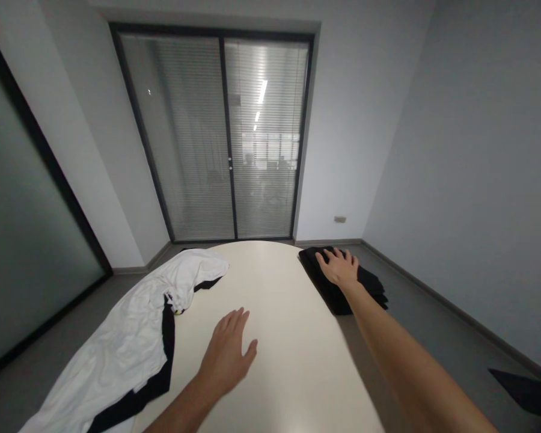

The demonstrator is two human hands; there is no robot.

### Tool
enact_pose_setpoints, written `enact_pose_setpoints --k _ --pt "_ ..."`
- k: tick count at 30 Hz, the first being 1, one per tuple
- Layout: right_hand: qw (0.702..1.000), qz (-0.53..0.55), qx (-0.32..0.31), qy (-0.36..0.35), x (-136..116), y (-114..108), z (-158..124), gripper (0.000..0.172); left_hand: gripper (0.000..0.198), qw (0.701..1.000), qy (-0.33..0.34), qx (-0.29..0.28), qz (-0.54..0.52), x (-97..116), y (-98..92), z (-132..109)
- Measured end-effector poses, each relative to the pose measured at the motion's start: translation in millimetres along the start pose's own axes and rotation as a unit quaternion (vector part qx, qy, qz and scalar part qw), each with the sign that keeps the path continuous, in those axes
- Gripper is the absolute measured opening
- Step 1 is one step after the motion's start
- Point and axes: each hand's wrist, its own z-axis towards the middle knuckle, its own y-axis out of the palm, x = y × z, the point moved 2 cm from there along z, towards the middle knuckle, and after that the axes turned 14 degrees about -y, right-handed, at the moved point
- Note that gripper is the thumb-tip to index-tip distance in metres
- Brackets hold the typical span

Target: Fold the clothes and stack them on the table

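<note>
Blind-covered glass doors (223,132) back a cream, round-ended table (288,361); at its right edge sits a folded black fabric stack (329,294), apparently soft and light, likely best held by its folds. A person's right hand (340,267) lies palm-down on it, arm outstretched, fingers spread. The left hand (228,349), thumb wide, grasps nothing over the table's middle; rumpled white fabric (126,325) lines its left side.

White clothes (130,328): wrinkled matt cloth; black stack (327,294): matt cloth; tabletop (293,355): smooth, glossy.
</note>
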Motion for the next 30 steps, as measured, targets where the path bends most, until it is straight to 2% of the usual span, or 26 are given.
enact_pose_setpoints --k 3,6,16,20,24,25,28,30 --pt "0.993 0.039 -0.085 0.078 24 4 4 0.086 0.055 1.0 0.0 0.001 0.004 0 0.4 0" --pt "0.985 0.069 -0.128 0.093 41 9 7 0.092 0.054 1.0 0.0 0.009 0.002 -1 1.6 0" --pt "0.992 0.066 -0.089 0.064 36 13 -8 0.089 0.053 1.0 -0.003 0.014 -0.02 -2 2.3 1" --pt "0.999 0.011 -0.014 0.043 29 4 -13 0.083 0.052 1.0 0.0 0.018 -0.024 -2 1.0 0" --pt "0.997 0.025 -0.067 0.018 13 2 -22 0.071 0.053 1.0 0.006 0.016 -0.02 -2 2.1 -1" --pt "0.998 0.025 -0.059 0.014 7 -1 -26 0.068 0.054 1.0 0.009 0.016 -0.02 -2 2.1 -1" --pt "0.999 0.004 0.044 -0.028 -19 -16 -42 0.056 0.052 1.0 0.002 0.021 -0.017 -1 -3.6 2" --pt "0.994 0.006 0.083 -0.07 -42 -26 -58 0.048 0.049 0.999 -0.025 0.043 -0.001 -3 -15.9 6"
